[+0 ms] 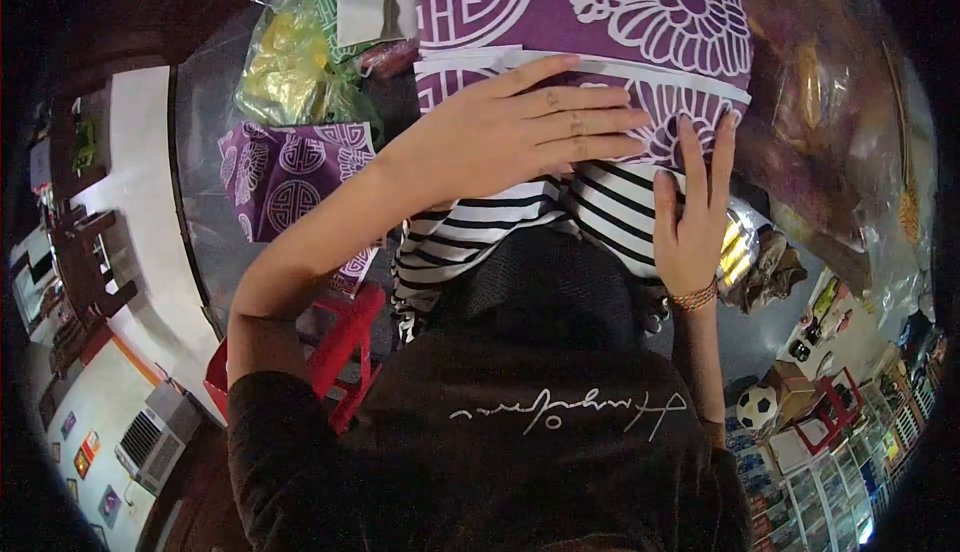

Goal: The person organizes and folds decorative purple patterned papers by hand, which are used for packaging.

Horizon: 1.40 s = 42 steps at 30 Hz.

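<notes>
We have the purple paper (660, 12) in front of us at the upper middle of the frame, over our striped trousers (480, 217), with white rings and flowers printed on it. A white edge slants across it, and its top runs out of the frame.

Our left hand (530, 127) comes in from the left and lies flat on the lower part of the paper, fingers stretched to the right, grasping nothing. Our right hand (695, 212), a woven bracelet (694, 298) at its wrist, points upward with fingers spread and also clenches nothing; its longer fingers rest on the paper's lower right part, while its thumb lies over the trousers. The 2 hands are just beside each other at the fingertips.

Along the paper's left edge sit a white sheet (362, 2) and plastic bags (290, 62), so sideways room there is tight. On the right, clear plastic wrap (810, 102) comes close to the paper's edge. More floor (215, 182) shows at the left, between the bags and the white wall (150, 172), around a purple piece (262, 177). The red stool (345, 352) stands beside our left arm; a ball (757, 407) sits at the lower right.
</notes>
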### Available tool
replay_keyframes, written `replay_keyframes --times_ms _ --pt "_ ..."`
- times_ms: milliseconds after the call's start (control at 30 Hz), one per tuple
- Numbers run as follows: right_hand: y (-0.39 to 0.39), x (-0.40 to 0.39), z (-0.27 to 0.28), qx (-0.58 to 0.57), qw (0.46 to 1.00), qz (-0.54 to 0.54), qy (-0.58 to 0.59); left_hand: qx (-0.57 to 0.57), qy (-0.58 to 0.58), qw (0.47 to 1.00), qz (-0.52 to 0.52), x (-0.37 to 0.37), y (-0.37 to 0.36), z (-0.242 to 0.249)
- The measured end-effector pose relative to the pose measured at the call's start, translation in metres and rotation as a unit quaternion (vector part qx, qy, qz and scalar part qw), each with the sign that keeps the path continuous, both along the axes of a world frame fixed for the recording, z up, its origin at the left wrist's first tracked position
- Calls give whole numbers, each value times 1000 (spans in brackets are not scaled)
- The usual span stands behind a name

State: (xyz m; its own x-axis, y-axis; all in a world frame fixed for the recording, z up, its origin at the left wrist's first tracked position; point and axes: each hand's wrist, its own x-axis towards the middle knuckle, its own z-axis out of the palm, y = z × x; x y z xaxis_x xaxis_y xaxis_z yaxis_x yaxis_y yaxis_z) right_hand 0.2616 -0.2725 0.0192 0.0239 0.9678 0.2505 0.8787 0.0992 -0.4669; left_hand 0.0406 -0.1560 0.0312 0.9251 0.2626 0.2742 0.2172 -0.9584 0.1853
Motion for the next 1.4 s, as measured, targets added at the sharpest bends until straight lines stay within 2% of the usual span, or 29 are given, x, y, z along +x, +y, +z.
replay_keyframes --times_ms 33,133,233,400,467,500,533,567,600,633,700,767,833,867,933,1033,1100,1200,1300,1333,1400 --pt "0 2 -3 4 1000 4 -7 -9 30 1000 2 -3 3 3" --pt "-2 0 -3 -13 1000 -11 -26 -63 28 998 -10 -10 11 4" --pt "-4 3 -4 -24 999 -10 -47 -70 35 997 -23 -19 18 3" --pt "-7 3 -1 -29 994 -29 -105 -16 66 997 -20 -34 17 -1" --pt "-7 3 -3 -6 993 -33 -114 -25 -1 984 178 -37 3 -8" --pt "-5 1 1 1 994 -44 -97 -54 -79 958 270 -37 -5 -21" --pt "-4 1 2 1 993 -52 -101 -55 -82 960 261 -35 -13 -27" --pt "-3 2 3 12 995 -45 -93 -186 -157 905 349 -35 -23 -30" --pt "-3 3 3 23 996 -36 -84 -311 -225 819 426 -35 -31 -30" --pt "-1 3 5 24 998 -36 -46 -312 -226 820 422 -33 -37 -28" --pt "0 2 5 30 999 -39 -16 -468 -329 688 447 -31 -48 -24" --pt "3 3 1 37 998 -38 16 -462 -334 684 456 -36 -57 -29" --pt "4 6 -8 54 992 -47 102 -454 -340 680 464 -37 -61 -36" --pt "4 4 -8 56 992 -45 100 -428 -359 688 463 -37 -62 -40" --pt "7 -2 -9 45 965 -96 238 -398 -378 695 464 -36 -61 -38" --pt "6 0 -8 13 971 -95 220 -404 -355 668 515 -39 -58 -33" --pt "5 0 -5 9 972 -97 212 -227 -213 782 539 -47 -57 -40" --pt "7 0 -7 12 963 -128 235 -332 -346 704 524 -35 -58 -39" --pt "6 0 -12 27 926 -162 340 -330 -361 697 524 -31 -58 -34" --pt "7 0 -10 29 928 -154 339 -326 -366 694 527 -29 -57 -36" --pt "7 0 -7 14 910 -195 365 -325 -437 678 493 -24 -56 -38"
